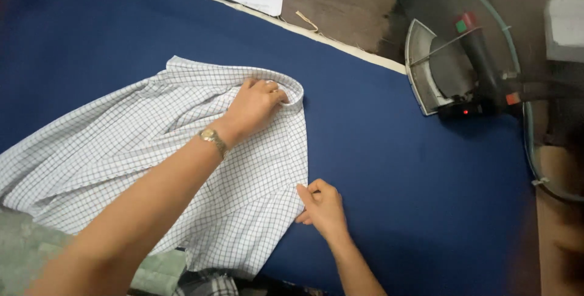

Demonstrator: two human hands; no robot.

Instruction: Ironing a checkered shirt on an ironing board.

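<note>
— How far along is that shirt (152,144), do you reckon?

— Partway, I'd say. It lies spread on the blue ironing table (389,168), collar end pointing away from the person. The part left of the collar (292,92) is rumpled, folds running down towards the table's near edge, and one corner hangs over it. That side looks unsmoothed to me.

— And the hands?

— The left hand (255,104) rests right at the collar, fingers curled down on the band, pressing it flat; there's a watch (213,139) on that wrist. The right hand (322,208) is nearer the person than the collar and a bit to the right, pinching the shirt's straight right edge between thumb and fingers.

— So that edge is lined up?

— It looks squared off, yes, from the collar down to the pinching hand. The rest wants flattening, I'd judge.

— The iron (453,71)?

— Well to the right of the collar, parked at the table's far edge, nobody touching it. A small red light (466,111) glows on it.
</note>
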